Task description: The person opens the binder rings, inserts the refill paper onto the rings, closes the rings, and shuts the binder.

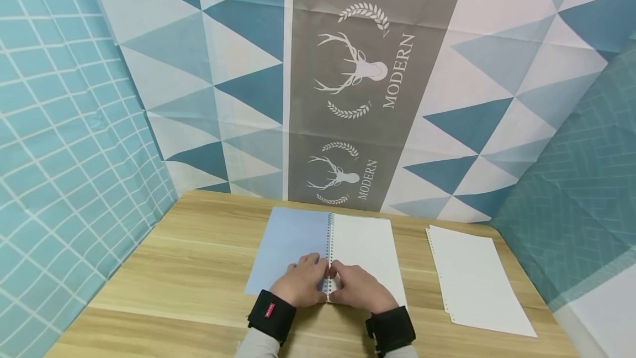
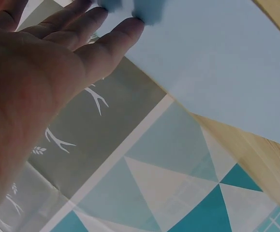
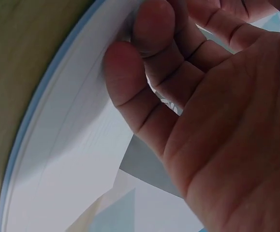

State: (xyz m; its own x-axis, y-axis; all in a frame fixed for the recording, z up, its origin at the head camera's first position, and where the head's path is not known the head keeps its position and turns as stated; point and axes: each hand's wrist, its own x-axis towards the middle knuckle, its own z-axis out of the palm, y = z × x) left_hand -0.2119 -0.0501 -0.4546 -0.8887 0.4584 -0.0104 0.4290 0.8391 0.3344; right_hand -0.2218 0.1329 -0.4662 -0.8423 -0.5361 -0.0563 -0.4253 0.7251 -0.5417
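A ring-bound notebook (image 1: 360, 236) lies open, its light blue cover (image 1: 293, 236) to the left and white pages to the right. My left hand (image 1: 303, 280) has bent fingers and thumb at the lower part of the ring binding (image 1: 329, 236), from the cover side. Facing it, my right hand (image 1: 360, 287) grips at the same stretch of binding from the page side, index finger and thumb curled. Fingertips touch the cover (image 2: 202, 58) in the left wrist view. The right wrist view shows bent fingers at the white page stack (image 3: 77, 130); the exact hold on the rings is hidden.
Loose white punched sheets (image 1: 477, 280) lie on the right of the wooden table (image 1: 174, 269), holes along their left edge. A patterned cloth backdrop (image 1: 343, 98) rises behind the table, with blue tiled-print cloth (image 1: 64, 126) at the left side.
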